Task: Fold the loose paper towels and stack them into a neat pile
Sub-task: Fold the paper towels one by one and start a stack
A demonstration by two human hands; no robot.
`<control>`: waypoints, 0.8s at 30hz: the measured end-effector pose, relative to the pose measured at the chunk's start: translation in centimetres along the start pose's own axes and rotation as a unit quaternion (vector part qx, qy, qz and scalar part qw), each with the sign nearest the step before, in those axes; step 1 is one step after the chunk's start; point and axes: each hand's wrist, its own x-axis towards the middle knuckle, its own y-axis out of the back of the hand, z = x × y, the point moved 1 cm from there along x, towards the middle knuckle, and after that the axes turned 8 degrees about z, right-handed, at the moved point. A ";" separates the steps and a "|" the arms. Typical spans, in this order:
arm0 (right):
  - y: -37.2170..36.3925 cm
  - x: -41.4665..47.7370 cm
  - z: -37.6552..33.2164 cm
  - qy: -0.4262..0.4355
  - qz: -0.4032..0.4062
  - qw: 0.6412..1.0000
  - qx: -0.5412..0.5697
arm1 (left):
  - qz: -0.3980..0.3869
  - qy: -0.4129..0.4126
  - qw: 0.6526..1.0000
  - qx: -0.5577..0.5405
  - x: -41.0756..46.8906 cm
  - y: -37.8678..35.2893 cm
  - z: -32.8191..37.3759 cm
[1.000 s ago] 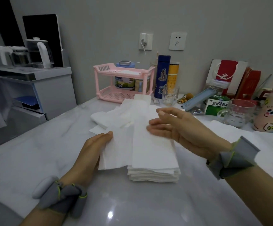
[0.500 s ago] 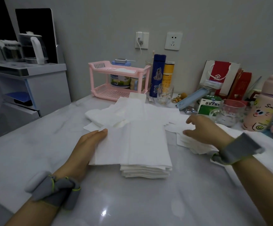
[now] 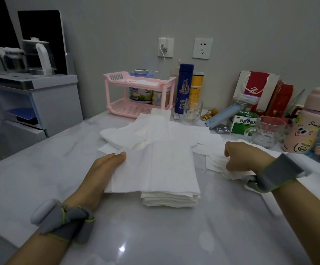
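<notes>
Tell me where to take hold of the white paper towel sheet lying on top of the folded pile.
Pinch its left flap, coming from the left: that half overhangs the folded white pile, unsupported, right beside the left hand.

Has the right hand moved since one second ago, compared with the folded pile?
Yes. The right hand left the top of the folded pile and went right, onto the loose towels near the glass mug.

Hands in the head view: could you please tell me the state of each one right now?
Left hand: open, straight fingers at the top sheet's left edge.
Right hand: closed, gripping a loose paper towel.
</notes>
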 end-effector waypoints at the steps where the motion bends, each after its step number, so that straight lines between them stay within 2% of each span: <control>1: 0.1 -0.1 0.1 -0.002 0.004 1.000 0.002 | -0.001 0.001 1.000 0.000 0.0 0.0 0.0; 5: -0.4 -0.3 -0.8 -0.002 -0.006 1.000 0.026 | 0.005 0.001 1.000 0.002 0.1 -0.1 0.1; 9: 0.1 -0.3 -0.8 -0.002 0.008 1.000 -0.009 | -0.001 0.001 1.000 0.006 0.2 0.0 -0.1; 14: 1.0 -0.4 -0.5 -0.011 0.066 0.997 -0.043 | 0.000 -0.006 1.000 0.007 0.2 -0.1 0.1; 17: 1.9 0.1 0.0 0.006 0.141 0.989 0.049 | -0.002 -0.010 1.000 0.007 0.1 -0.2 0.0; 19: 3.3 0.1 0.5 0.023 0.209 0.962 0.173 | -0.002 -0.011 1.000 0.004 0.1 -0.1 0.1; 21: 4.9 -0.5 0.9 0.047 0.283 0.915 0.285 | -0.002 -0.011 1.000 0.003 0.0 -0.2 0.1; 24: 6.8 -2.0 1.2 0.074 0.315 0.849 0.418 | -0.005 -0.013 1.000 0.003 0.0 -0.2 0.1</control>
